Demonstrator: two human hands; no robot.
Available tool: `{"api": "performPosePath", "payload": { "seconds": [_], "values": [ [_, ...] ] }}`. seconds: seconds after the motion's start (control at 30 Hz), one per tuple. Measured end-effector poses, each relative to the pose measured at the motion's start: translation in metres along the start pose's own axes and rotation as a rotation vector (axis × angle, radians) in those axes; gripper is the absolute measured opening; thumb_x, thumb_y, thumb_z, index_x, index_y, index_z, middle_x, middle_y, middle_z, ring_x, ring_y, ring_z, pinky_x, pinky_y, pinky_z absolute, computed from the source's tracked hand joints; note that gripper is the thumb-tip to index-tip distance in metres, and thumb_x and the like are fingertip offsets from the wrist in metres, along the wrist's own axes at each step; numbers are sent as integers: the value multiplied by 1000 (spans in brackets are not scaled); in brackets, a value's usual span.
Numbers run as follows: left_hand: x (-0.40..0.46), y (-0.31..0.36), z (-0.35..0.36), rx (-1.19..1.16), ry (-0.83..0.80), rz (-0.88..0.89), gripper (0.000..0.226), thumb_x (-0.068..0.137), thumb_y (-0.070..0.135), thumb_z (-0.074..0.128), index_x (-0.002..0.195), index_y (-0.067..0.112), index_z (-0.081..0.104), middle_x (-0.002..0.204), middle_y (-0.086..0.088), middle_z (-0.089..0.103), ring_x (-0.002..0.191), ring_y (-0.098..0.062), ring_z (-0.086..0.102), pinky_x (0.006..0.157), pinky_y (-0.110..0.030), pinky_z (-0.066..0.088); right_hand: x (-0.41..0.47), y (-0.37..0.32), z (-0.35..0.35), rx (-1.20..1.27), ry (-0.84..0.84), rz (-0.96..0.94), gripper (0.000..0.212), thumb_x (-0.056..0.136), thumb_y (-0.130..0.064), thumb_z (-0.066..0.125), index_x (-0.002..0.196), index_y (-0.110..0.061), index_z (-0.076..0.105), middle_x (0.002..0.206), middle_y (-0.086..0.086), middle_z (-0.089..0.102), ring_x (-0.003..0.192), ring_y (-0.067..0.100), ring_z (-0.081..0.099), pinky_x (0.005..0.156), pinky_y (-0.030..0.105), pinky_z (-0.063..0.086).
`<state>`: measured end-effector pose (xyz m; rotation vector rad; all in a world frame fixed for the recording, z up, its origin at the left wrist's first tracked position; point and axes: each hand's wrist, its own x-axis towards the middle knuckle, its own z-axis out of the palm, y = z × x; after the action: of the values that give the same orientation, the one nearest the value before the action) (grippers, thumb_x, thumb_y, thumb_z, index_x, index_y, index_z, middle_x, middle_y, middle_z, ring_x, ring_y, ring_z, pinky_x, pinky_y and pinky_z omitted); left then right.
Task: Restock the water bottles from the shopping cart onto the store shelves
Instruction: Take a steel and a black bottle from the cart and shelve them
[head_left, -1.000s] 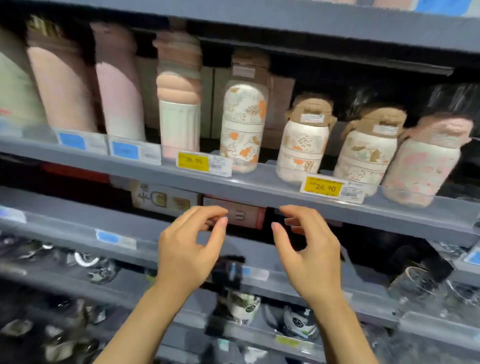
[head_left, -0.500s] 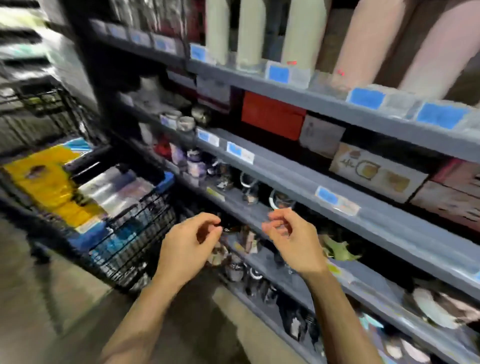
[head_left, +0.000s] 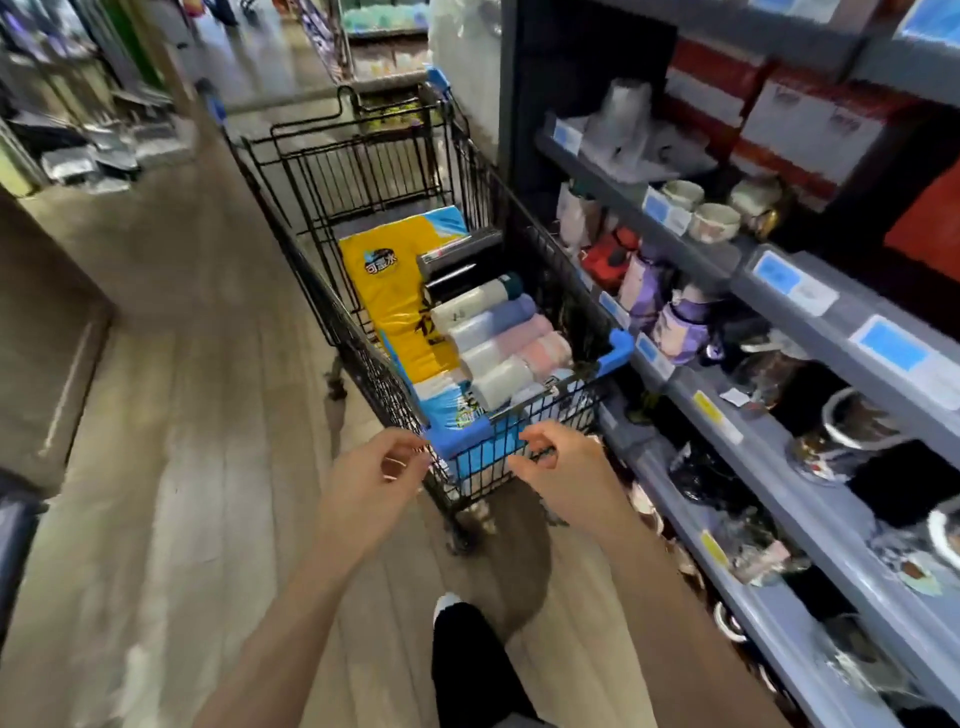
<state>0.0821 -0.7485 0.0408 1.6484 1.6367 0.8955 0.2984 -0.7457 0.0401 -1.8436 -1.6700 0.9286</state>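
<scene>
A black wire shopping cart (head_left: 363, 171) stands in the aisle ahead of me, beside the grey store shelves (head_left: 810, 525). Several water bottles (head_left: 498, 332) lie side by side in its basket: black, white, blue and pink ones. My left hand (head_left: 374, 478) hovers just before the cart's near left corner, fingers loosely curled, holding nothing. My right hand (head_left: 561, 467) hovers at the cart's near edge, also loosely curled and empty.
A yellow and blue package (head_left: 395, 296) lies in the cart left of the bottles. The shelves on the right carry mugs, bowls (head_left: 717, 221) and purple bottles (head_left: 675, 322). Wooden floor (head_left: 156, 467) stretches to the left. My black trouser leg (head_left: 472, 660) shows below.
My view has swung left and down from the upper shelf of bottles to the cart. Both hands came down with it and now hover at the cart's near edge.
</scene>
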Motion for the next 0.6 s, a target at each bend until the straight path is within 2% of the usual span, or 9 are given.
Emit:
{"api": "performPosePath", "payload": {
  "seconds": [0.17,0.3,0.37,0.43,0.53,0.57,0.6],
  "values": [
    [99,-24,-16,120,-54,-23,24,86,19,67,81,41,58,68,21,64,73,7,59,65,-14,48,110,-13,31,50,19,47,36,89,-34,64,121,-18,58,118,-1,61,100,14,56,84,27,42],
    [175,-30,-34,194,-100,-25,9,88,20,64,93,27,67,79,13,67,74,3,61,66,-13,45,176,-34,45,81,6,101,34,88,-32,65,117,-16,58,114,2,61,104,20,58,81,29,41],
    [207,-35,-39,189,-96,-26,10,89,22,63,97,27,66,84,13,67,77,1,61,72,-18,50,204,-42,50,84,-5,115,35,88,-33,65,118,-16,58,116,2,60,104,21,58,80,28,41],
    [236,-38,-40,215,-115,2,12,90,27,62,99,35,63,86,19,66,79,3,61,76,-25,54,227,-48,53,92,-12,136,38,88,-35,65,121,-17,57,118,2,60,104,21,57,81,28,42],
    [282,-41,-37,284,-187,34,12,91,32,60,101,39,59,84,22,62,78,11,56,70,-9,46,258,-51,57,108,7,190,39,88,-37,65,121,-19,55,118,3,59,98,19,58,81,32,46],
    [300,-45,-34,270,-208,37,14,91,31,60,103,36,61,86,20,63,80,9,56,70,-10,46,269,-52,60,107,14,212,40,88,-37,64,123,-20,54,120,3,58,99,19,57,81,33,46],
    [320,-47,-30,244,-227,50,16,90,30,61,106,32,62,88,17,64,84,4,59,74,-17,49,280,-53,63,104,22,234,41,88,-37,63,125,-20,53,122,3,56,101,20,56,81,33,45]
  ]
}}
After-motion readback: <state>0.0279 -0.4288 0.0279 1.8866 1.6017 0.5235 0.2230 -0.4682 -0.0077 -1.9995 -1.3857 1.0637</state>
